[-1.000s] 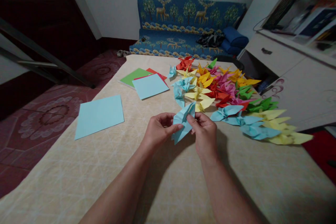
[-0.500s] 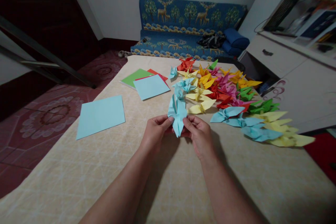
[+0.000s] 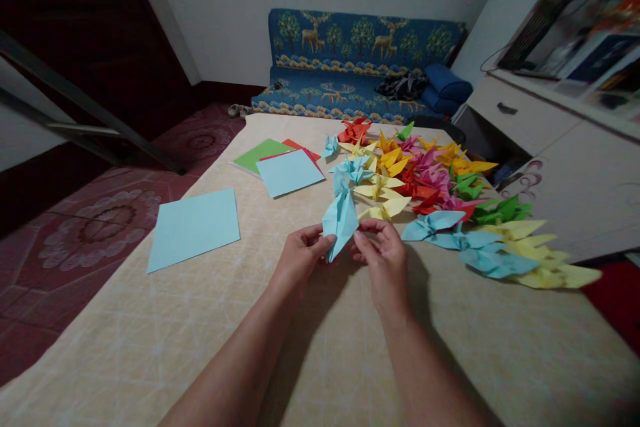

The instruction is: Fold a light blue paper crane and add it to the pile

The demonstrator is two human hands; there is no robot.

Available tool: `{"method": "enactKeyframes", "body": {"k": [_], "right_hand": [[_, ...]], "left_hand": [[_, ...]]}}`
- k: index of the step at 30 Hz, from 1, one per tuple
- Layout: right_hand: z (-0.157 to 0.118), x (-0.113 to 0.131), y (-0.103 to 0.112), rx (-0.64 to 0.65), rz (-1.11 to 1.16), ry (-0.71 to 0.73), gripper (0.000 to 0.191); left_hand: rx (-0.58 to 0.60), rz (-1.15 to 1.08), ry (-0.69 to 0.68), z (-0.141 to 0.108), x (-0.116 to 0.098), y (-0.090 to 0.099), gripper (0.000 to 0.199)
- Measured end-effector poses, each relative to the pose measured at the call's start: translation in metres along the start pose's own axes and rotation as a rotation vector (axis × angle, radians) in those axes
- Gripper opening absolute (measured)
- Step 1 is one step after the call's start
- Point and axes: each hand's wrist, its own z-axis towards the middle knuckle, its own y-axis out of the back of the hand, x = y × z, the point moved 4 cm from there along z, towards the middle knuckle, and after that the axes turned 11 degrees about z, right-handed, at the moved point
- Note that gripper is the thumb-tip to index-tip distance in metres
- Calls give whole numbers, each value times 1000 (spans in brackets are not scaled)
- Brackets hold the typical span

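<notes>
Between my hands, above the table, is a light blue folded paper piece point(image 3: 341, 219), a long kite-like shape with a pointed lower end. My left hand point(image 3: 303, 252) pinches its lower left edge, thumb on top. At its lower right edge, my right hand point(image 3: 381, 252) has thumb and fingers closed on the paper. Just beyond the piece lie light blue paper cranes point(image 3: 356, 168), partly covered by its tip. A pale yellow crane point(image 3: 387, 208) sits close behind my right fingers.
A light blue sheet point(image 3: 196, 230) lies at left. Farther back, another blue sheet point(image 3: 290, 173) overlaps green paper point(image 3: 260, 155) and red paper. Several coloured cranes point(image 3: 430, 177) crowd the table's right side. Beyond stand a patterned sofa point(image 3: 345, 90) and a white cabinet point(image 3: 575, 173).
The folded paper has turned: its split, two-pointed upper part no longer shows, and a single kite-shaped face is up. Both hands keep hold of it. The view has tilted slightly upward.
</notes>
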Motion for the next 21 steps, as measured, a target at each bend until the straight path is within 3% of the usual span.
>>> {"method": "enactKeyframes", "body": {"k": [4,8,11,15,21], "right_hand": [[2,14,-2,100,-223,342,43],[3,20,-4,172,-349,481,22],[3,20,-1,139,-361,432,7],[2,10,1,107,-274,198,23],[-5,3,-9,169,-161,22,32]], "left_hand": [[16,-82,66,-3,-4,0,65],[78,-153,100,-5,-6,-2,56],[-10,-120,38,-3,-5,4,39],[-162,-49,-108,0,-8,11,35],[-123,-43,-141,0,-9,5,30]]}}
